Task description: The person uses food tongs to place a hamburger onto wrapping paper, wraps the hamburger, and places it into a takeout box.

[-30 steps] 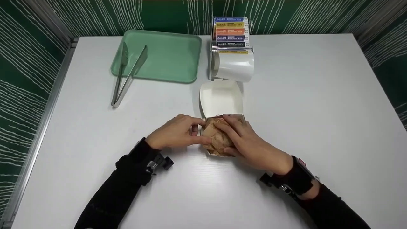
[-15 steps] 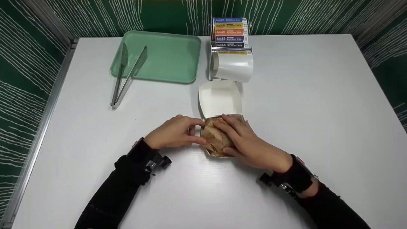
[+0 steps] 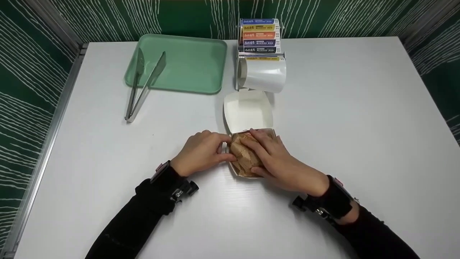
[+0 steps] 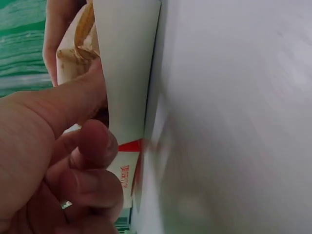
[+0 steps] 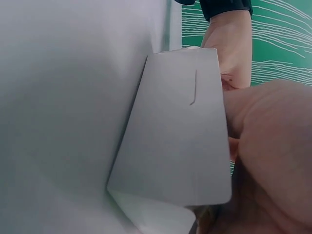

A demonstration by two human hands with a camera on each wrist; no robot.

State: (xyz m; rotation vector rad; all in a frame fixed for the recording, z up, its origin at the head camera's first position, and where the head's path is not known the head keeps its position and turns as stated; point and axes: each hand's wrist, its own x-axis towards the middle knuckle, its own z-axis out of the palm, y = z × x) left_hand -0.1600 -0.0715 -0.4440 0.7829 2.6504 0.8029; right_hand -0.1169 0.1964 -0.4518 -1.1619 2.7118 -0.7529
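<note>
A round brown-paper bundle (image 3: 244,154) fills the base of a white clamshell food box (image 3: 248,111), whose lid lies folded back. My right hand (image 3: 278,163) rests over the bundle's right side, with extended fingers on the paper and the thumb by the near edge. At the left edge, my left hand (image 3: 205,151) touches the paper with its thumb, its index fingertip by the far left corner. In the left wrist view the left thumb (image 4: 73,100) reaches behind the box wall (image 4: 126,73), while the other fingers bend loosely outside. The right wrist view shows the box's outer side (image 5: 175,131).
Behind the box stands a metal dispenser holding a white label roll (image 3: 264,75) and several coloured rolls (image 3: 259,35). Steel tongs (image 3: 138,97) lean across the green tray (image 3: 194,64) at the back left. All stand on a white table (image 3: 341,108).
My left hand draws slightly back, then its thumb returns to the paper with the wrist farther right and lower. A paper flap at the left now lies flatter. My right hand stays put.
</note>
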